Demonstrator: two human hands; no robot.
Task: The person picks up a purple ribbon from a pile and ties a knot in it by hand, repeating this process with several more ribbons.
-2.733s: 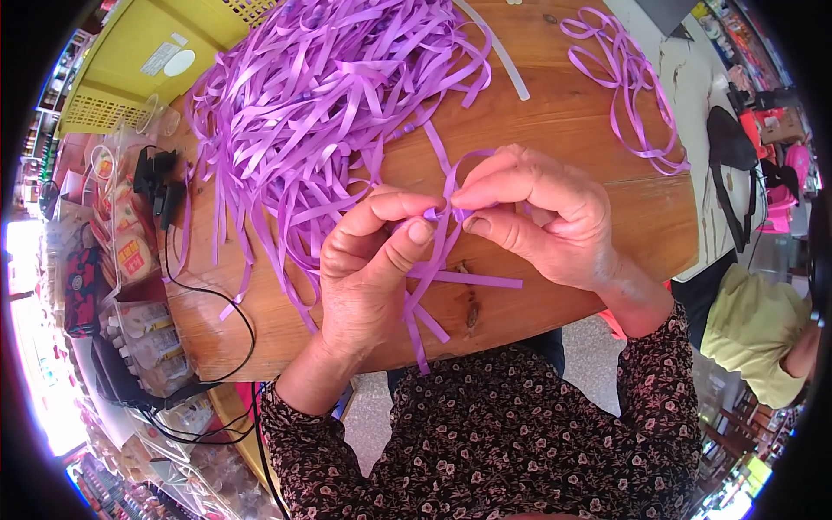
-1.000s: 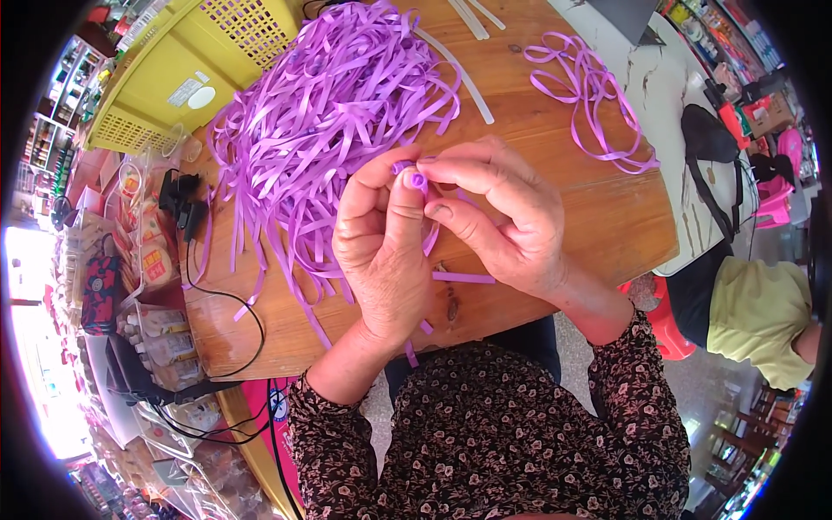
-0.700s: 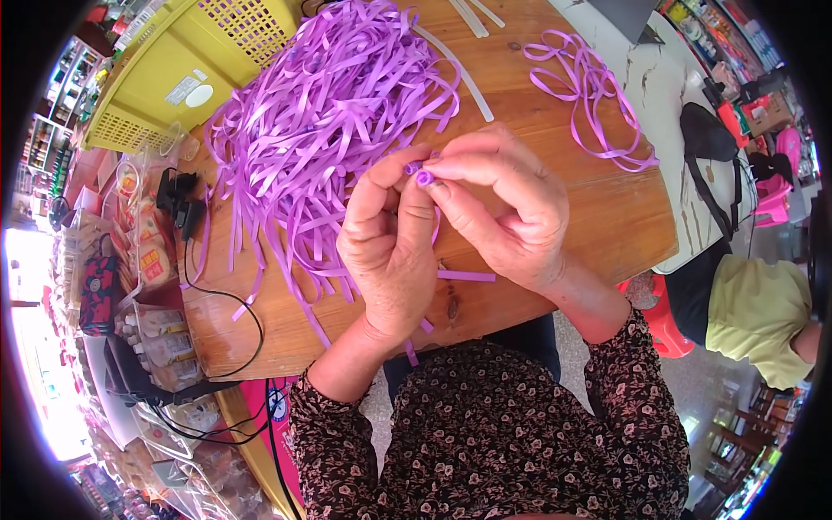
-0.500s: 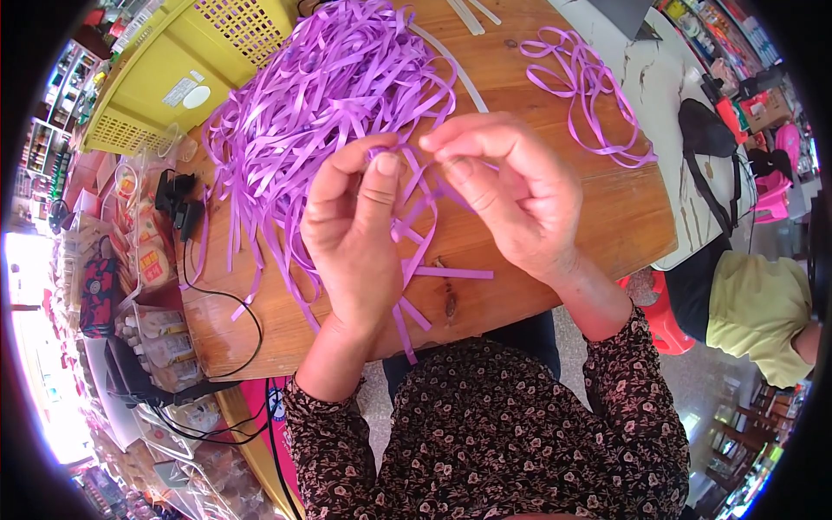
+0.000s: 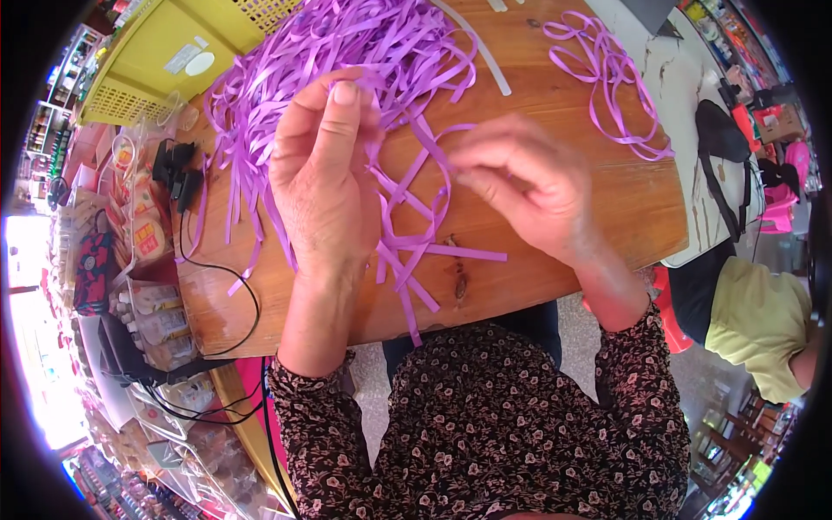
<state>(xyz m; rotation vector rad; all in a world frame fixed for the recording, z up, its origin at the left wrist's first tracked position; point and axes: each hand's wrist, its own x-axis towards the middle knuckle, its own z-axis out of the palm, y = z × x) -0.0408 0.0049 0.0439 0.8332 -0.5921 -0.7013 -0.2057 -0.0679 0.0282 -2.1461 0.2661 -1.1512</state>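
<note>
A large heap of narrow purple ribbon (image 5: 321, 52) covers the far left part of the wooden table, its loose loops and cut ends trailing toward me. My left hand (image 5: 325, 169) is raised in front of the heap, thumb and forefinger pinched on purple ribbon at their tips; much of the pinched piece blends with the heap behind. To its right is my right hand (image 5: 537, 186), blurred, with thumb and fingers closed together at a strand of the ribbon. Between and below the hands, several crossing ribbon strands (image 5: 416, 247) reach the table's near edge.
A yellow plastic basket (image 5: 147, 65) stands at the far left. A separate bundle of purple ribbon (image 5: 607, 78) lies at the far right of the wooden table (image 5: 555, 290). Black cables (image 5: 257, 303) hang over the left side. A person in a yellow-green top (image 5: 754, 316) is at the right.
My left hand has moved up and left, toward the heap. My right hand has shifted slightly right, so the gap between them has widened. The view has shifted a little.
</note>
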